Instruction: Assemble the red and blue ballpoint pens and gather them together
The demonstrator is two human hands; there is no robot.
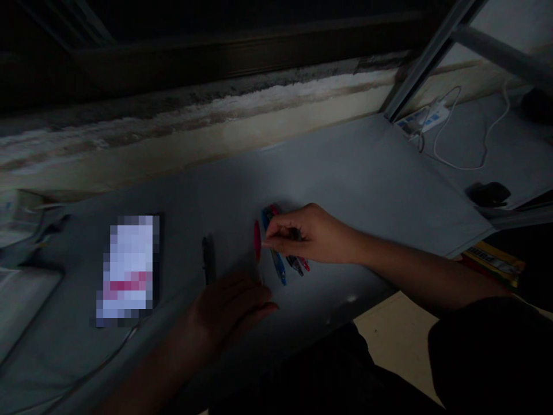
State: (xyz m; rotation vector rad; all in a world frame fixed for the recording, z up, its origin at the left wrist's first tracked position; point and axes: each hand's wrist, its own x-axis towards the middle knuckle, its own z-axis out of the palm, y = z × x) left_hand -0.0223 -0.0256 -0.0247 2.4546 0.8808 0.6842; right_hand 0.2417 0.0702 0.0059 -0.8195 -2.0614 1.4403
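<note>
A pink pen (pixel 257 241) lies lengthwise on the grey table, its near end close to my left hand. The thumb and forefinger of my right hand (pixel 309 233) are pinched together at its side, and the fingertips appear to touch it. Beneath and beside that hand is a group of pens, among them a blue pen (pixel 279 266), a dark pen (pixel 295 265) and a red one (pixel 305 264), partly covered by it. My left hand (pixel 233 302) is low over the table with fingers stretched out, dim and slightly blurred. Just beyond it lies a black pen (pixel 206 253).
A phone (pixel 129 265) with a lit, pixelated screen lies on the left, near a cable (pixel 112 351). At the far left are a flat pale object (pixel 26 311) and a box (pixel 17 216). A metal frame post (pixel 425 63) and a power strip (pixel 425 121) stand at the right.
</note>
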